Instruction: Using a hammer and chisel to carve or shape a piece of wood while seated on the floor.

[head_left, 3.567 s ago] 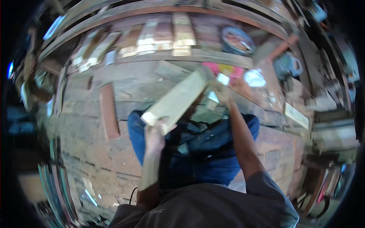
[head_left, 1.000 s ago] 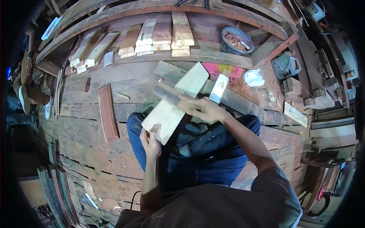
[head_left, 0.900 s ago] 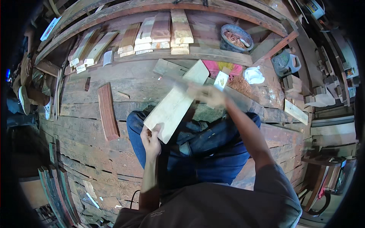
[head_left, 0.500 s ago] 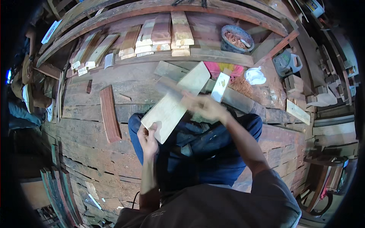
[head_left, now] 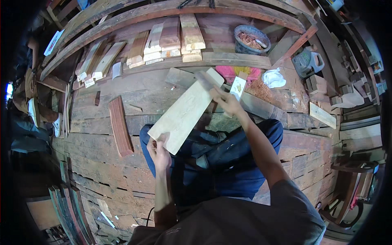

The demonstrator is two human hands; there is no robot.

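A pale wooden board (head_left: pixel 179 116) slants across my lap, its near end in my left hand (head_left: pixel 160 152), thumb on its face. My right hand (head_left: pixel 223 99) grips a blurred greyish flat block (head_left: pixel 204 80) on the board's far part. Just right of the board lies a small pale piece with a mark on it (head_left: pixel 237 87). A pink and yellow patterned item (head_left: pixel 228 72), a white crumpled cloth (head_left: pixel 273 78) and shavings (head_left: pixel 261 89) are beyond it. A reddish plank (head_left: pixel 120 124) lies to the left.
Stacked boards (head_left: pixel 169 34) line the back under a wooden beam (head_left: pixel 253 10), beside a bucket of shavings (head_left: pixel 252 40). A grey jug (head_left: pixel 307 61) and wood blocks (head_left: pixel 316 83) are at right. A person's legs and shoes (head_left: pixel 33 108) show at far left, above upright strips (head_left: pixel 61 212).
My right hand and the block moved from the board's middle to its far end, blurring on the way. My left hand still holds the near end.
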